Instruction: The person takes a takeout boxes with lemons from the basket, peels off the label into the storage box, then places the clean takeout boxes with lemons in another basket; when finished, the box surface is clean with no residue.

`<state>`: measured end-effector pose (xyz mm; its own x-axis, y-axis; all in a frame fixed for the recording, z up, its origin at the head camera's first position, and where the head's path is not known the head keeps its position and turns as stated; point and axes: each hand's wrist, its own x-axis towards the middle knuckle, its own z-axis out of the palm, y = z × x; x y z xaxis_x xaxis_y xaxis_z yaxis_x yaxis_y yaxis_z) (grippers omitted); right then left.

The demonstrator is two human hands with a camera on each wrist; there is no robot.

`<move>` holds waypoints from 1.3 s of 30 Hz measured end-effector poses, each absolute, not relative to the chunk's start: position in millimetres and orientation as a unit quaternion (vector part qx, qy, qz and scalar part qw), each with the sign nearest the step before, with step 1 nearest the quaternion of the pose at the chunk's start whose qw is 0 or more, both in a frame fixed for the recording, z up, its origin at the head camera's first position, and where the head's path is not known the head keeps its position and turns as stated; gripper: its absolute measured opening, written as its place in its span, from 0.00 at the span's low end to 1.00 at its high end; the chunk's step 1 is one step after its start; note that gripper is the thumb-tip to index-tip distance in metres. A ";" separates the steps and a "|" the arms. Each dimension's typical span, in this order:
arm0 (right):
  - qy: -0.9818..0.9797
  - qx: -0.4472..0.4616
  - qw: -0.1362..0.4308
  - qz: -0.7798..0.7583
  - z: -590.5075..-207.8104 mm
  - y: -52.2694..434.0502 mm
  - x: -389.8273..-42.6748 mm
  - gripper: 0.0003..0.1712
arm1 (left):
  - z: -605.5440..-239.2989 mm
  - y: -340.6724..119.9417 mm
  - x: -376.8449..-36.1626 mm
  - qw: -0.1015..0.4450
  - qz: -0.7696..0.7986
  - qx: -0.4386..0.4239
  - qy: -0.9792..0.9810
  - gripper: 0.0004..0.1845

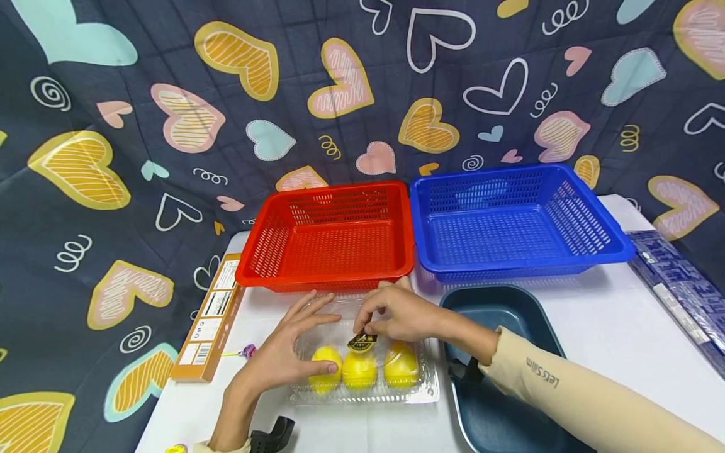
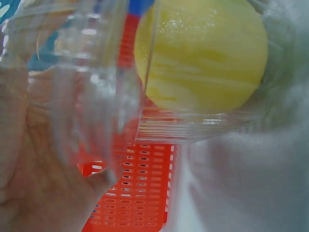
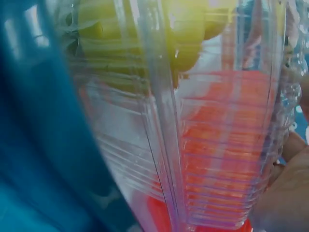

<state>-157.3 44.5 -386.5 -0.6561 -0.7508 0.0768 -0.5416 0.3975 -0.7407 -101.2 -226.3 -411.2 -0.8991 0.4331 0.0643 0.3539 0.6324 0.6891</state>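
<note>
A clear plastic clamshell box [image 1: 430, 391] holds a row of yellow round, fruit-like pieces [image 1: 359, 370]; one yellow piece [image 2: 207, 53] fills much of the left wrist view. On its lid is a black and gold sticker [image 1: 362, 343]. My right hand [image 1: 404, 311] pinches the sticker's upper edge between thumb and index finger. Across the lid's left side rests my left hand [image 1: 286, 349], fingers spread and thumb lying over the left yellow piece. In the right wrist view the ridged side of the clamshell box [image 3: 217, 159] hides most of my right hand [image 3: 285, 198].
Behind the box stand a red basket [image 1: 340, 280] and a blue basket [image 1: 527, 259]. A dark teal tray [image 1: 504, 302] lies under my right forearm. An orange carton [image 1: 206, 321] and a lollipop [image 1: 247, 351] are at left; a long blue patterned box [image 1: 674, 283] lies at right.
</note>
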 end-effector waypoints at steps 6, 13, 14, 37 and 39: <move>0.807 -0.402 0.144 -0.407 -387.8 46.3 -158.7 0.10 | -412.1 -225.9 -101.4 0.055 0.370 0.219 0.901 0.38; 0.795 -0.404 0.148 -0.428 -386.5 48.8 -156.2 0.12 | -411.4 -224.6 -102.8 0.056 0.366 0.225 0.901 0.39; 0.794 -0.406 0.147 -0.428 -386.3 49.0 -155.7 0.12 | -411.3 -224.4 -103.0 0.056 0.367 0.225 0.901 0.39; 0.776 -0.361 0.119 -0.504 -365.2 100.1 -157.6 0.15 | -410.6 -226.2 -102.7 0.054 0.364 0.225 0.903 0.39; 0.782 -0.353 0.111 -0.502 -365.1 108.3 -157.7 0.15 | -410.4 -227.0 -102.0 0.051 0.365 0.226 0.902 0.39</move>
